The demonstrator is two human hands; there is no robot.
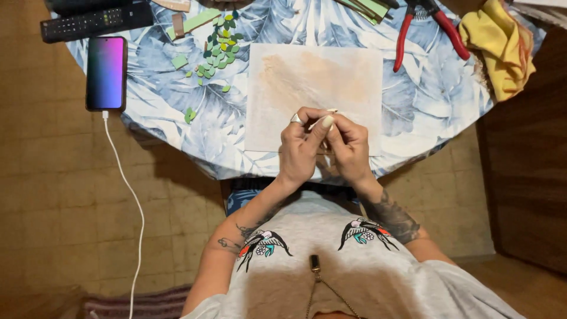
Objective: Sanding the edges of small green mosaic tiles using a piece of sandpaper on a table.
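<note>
Here both hands meet just above the near edge of the desk, forearms angling in from the elbows, wrists bent upward. The left hand, a ring on one finger, is curled nearly closed, thumb and forefinger pinching a thin pale stick that pokes out toward the right. The right hand is curled too, its fingertips pressed against the left hand's fingers around the same stick. Beneath them lies a pale painted board. Green paper leaves sit scattered to the left, red-handled pliers and a yellow cloth well to the right.
</note>
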